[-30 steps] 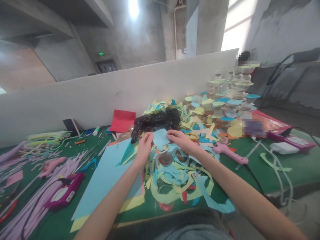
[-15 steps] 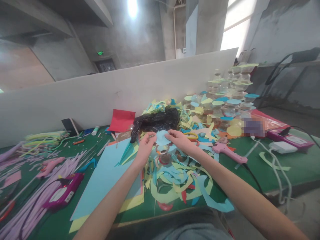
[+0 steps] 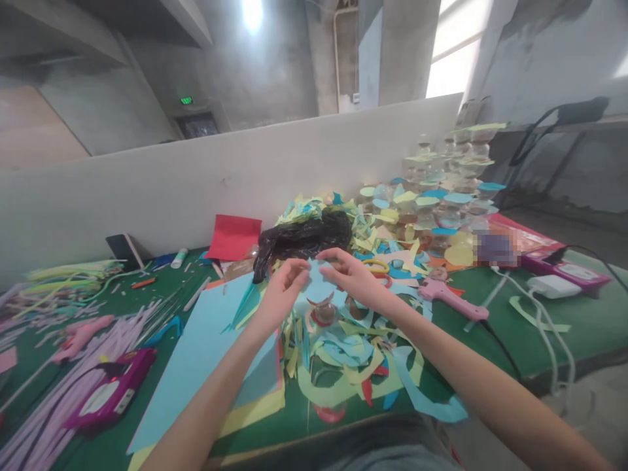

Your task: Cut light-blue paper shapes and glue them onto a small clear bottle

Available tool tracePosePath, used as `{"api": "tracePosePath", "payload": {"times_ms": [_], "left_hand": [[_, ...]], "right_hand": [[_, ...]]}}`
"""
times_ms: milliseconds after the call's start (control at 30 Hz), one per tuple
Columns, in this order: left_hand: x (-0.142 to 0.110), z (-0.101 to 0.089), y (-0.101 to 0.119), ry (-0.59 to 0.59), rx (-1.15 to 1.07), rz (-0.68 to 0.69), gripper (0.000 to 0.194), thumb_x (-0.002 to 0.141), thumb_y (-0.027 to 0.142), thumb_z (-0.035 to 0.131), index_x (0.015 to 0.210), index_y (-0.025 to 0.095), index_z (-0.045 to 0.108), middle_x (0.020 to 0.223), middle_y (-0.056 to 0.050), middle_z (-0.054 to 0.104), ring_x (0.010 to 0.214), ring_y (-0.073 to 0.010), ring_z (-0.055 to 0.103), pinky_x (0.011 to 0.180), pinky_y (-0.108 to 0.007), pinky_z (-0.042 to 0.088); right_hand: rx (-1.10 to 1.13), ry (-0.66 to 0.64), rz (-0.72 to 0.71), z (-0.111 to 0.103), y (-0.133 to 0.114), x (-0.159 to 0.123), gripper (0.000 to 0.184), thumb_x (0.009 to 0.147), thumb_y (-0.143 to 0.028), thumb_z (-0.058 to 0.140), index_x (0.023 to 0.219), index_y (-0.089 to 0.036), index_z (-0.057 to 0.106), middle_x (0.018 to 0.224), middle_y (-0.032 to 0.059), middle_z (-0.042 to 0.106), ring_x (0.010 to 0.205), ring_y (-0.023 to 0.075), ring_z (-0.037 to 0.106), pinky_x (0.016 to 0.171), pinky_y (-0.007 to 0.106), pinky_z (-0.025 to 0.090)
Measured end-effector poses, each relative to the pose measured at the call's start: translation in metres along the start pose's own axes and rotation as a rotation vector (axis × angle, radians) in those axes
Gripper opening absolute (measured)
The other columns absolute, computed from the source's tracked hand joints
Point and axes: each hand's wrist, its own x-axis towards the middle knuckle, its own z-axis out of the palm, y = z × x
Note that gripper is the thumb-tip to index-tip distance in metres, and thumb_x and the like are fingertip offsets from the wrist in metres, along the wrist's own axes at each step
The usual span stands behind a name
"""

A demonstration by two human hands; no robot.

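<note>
A small light blue paper piece [image 3: 320, 286] is between my hands, its near edge against the top of a small clear container [image 3: 322, 316] with a red ring near its base. My left hand [image 3: 285, 288] is closed, thumb and fingers pinching the paper's left edge. On the right side, my right hand [image 3: 354, 278] also pinches it, fingers curled over the far edge. Strips and offcuts of light blue and yellow paper [image 3: 346, 347] lie around the container. Under my left forearm is a stack of light blue sheets [image 3: 196, 347].
A pink glue gun [image 3: 454, 299] lies right, with a white adapter [image 3: 554, 286] beyond. A black plastic bag [image 3: 307, 237] and stacked clear containers with paper discs [image 3: 456, 196] stand behind. Purple strips [image 3: 112, 366], a magenta device [image 3: 112, 389] and another glue gun [image 3: 83, 335] lie left.
The light blue paper has gone from a flat round shape to a bent one with a raised point. My fingers have curled further around it. The view has shifted slightly.
</note>
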Motion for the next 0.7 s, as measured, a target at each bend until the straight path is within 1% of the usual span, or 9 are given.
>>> {"api": "tracePosePath", "payload": {"times_ms": [67, 133, 233, 333, 433, 500, 567, 633, 700], "left_hand": [[-0.003, 0.004, -0.004, -0.05, -0.117, -0.021, 0.025, 0.081, 0.042, 0.066, 0.097, 0.023, 0.061, 0.087, 0.0, 0.062, 0.078, -0.0133, 0.058, 0.066, -0.022, 0.045], [-0.006, 0.007, -0.007, -0.099, -0.243, -0.062, 0.029, 0.081, 0.044, 0.067, 0.101, 0.024, 0.061, 0.086, 0.0, 0.063, 0.074, -0.0122, 0.058, 0.065, -0.022, 0.045], [-0.011, 0.011, -0.007, -0.137, -0.377, -0.101, 0.035, 0.079, 0.045, 0.069, 0.106, 0.024, 0.061, 0.085, 0.0, 0.063, 0.07, -0.0123, 0.059, 0.064, -0.023, 0.046], [-0.014, 0.012, -0.003, -0.125, -0.355, -0.073, 0.033, 0.079, 0.043, 0.07, 0.104, 0.024, 0.062, 0.091, -0.002, 0.064, 0.077, -0.0137, 0.06, 0.067, -0.024, 0.047], [-0.012, 0.009, -0.002, -0.096, -0.259, -0.03, 0.026, 0.08, 0.04, 0.068, 0.099, 0.023, 0.063, 0.092, -0.002, 0.064, 0.08, -0.0143, 0.059, 0.068, -0.024, 0.047], [-0.009, 0.003, -0.004, -0.039, -0.188, -0.012, 0.022, 0.08, 0.038, 0.067, 0.094, 0.022, 0.063, 0.088, -0.001, 0.063, 0.077, -0.0142, 0.058, 0.067, -0.024, 0.047], [-0.005, -0.004, -0.01, 0.068, -0.126, 0.001, 0.019, 0.081, 0.037, 0.065, 0.091, 0.021, 0.063, 0.085, -0.001, 0.062, 0.075, -0.0137, 0.057, 0.065, -0.024, 0.046], [-0.002, -0.011, -0.019, 0.184, -0.083, 0.003, 0.018, 0.081, 0.036, 0.063, 0.092, 0.021, 0.063, 0.086, -0.001, 0.062, 0.074, -0.0132, 0.056, 0.065, -0.023, 0.045], [0.001, -0.017, -0.027, 0.255, -0.056, 0.002, 0.02, 0.082, 0.036, 0.062, 0.095, 0.022, 0.063, 0.087, -0.001, 0.062, 0.074, -0.0131, 0.055, 0.065, -0.023, 0.044]], "right_hand": [[-0.007, -0.076, -0.031, 0.002, -0.006, -0.004, 0.03, 0.087, -0.047, 0.059, 0.108, -0.026, 0.058, 0.066, -0.0051, 0.047, 0.055, 0.011, 0.043, 0.051, 0.025, 0.037], [0.016, -0.127, -0.051, 0.002, -0.01, -0.009, 0.029, 0.088, -0.045, 0.058, 0.11, -0.027, 0.057, 0.074, -0.0032, 0.053, 0.058, 0.011, 0.046, 0.053, 0.025, 0.039], [0.043, -0.165, -0.037, 0.0, -0.012, -0.016, 0.029, 0.089, -0.044, 0.058, 0.114, -0.029, 0.055, 0.075, -0.0035, 0.053, 0.058, 0.0107, 0.048, 0.054, 0.025, 0.04], [-0.033, -0.147, -0.025, -0.003, -0.012, -0.02, 0.029, 0.091, -0.044, 0.055, 0.117, -0.03, 0.055, 0.072, -0.004, 0.051, 0.057, 0.011, 0.046, 0.055, 0.025, 0.04], [-0.246, -0.065, -0.034, -0.006, -0.011, -0.02, 0.029, 0.092, -0.042, 0.054, 0.119, -0.031, 0.055, 0.075, -0.0021, 0.052, 0.062, 0.0136, 0.05, 0.058, 0.027, 0.042], [-0.402, -0.031, -0.026, -0.012, -0.013, -0.02, 0.031, 0.092, -0.041, 0.054, 0.121, -0.031, 0.055, 0.082, 0.0007, 0.058, 0.068, 0.0169, 0.055, 0.061, 0.029, 0.044], [-0.558, -0.005, -0.005, -0.023, -0.018, -0.026, 0.033, 0.092, -0.042, 0.053, 0.123, -0.03, 0.055, 0.09, 0.0043, 0.064, 0.074, 0.0208, 0.06, 0.063, 0.031, 0.045], [-0.76, 0.07, -0.006, -0.042, -0.024, -0.041, 0.031, 0.093, -0.045, 0.049, 0.118, -0.028, 0.059, 0.098, 0.0073, 0.066, 0.083, 0.024, 0.062, 0.068, 0.033, 0.047], [-1.035, 0.154, 0.02, -0.067, -0.026, -0.065, 0.033, 0.096, -0.045, 0.041, 0.118, -0.028, 0.059, 0.105, 0.0071, 0.067, 0.092, 0.0254, 0.062, 0.076, 0.035, 0.047]]}}
